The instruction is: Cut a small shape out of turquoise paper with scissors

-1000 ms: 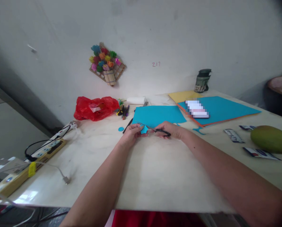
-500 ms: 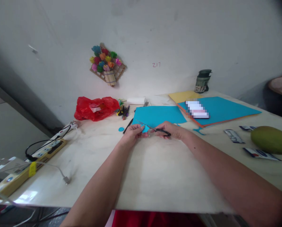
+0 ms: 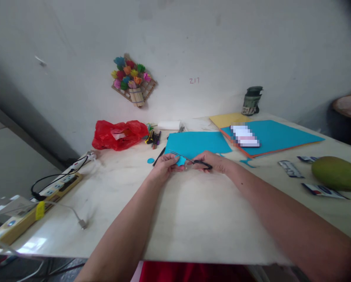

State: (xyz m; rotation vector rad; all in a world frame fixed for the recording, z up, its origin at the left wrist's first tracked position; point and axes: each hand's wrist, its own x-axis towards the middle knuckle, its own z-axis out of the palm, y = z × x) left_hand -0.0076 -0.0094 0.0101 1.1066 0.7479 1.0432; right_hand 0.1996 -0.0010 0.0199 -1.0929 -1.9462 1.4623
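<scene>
Between the two hands lies a small blue paper piece (image 3: 180, 161), pinched in the fingers of the left hand (image 3: 165, 163). The right hand (image 3: 210, 160), a little to the right of it and apart from the left, is closed around the handles of one pair of scissors (image 3: 199, 162). Their long axis runs leftward and slightly away from the body, so the blades cross the piece's far side, near the left fingertips; whether they bite the paper is too small to tell.

Just left of the left hand are one blue disc (image 3: 150, 160) and one dark, slender stick (image 3: 159, 156). Beyond both hands lies one blue sheet (image 3: 197, 140); right of the right hand, one curled blue scrap (image 3: 247, 161). Farther right are one phone (image 3: 245, 136) on a paper stack (image 3: 290, 135), three packets (image 3: 291, 169) and one green fruit (image 3: 337, 173). Well beyond the left hand sit one red bag (image 3: 119, 137) and several markers (image 3: 156, 139), too bunched to count.
</scene>
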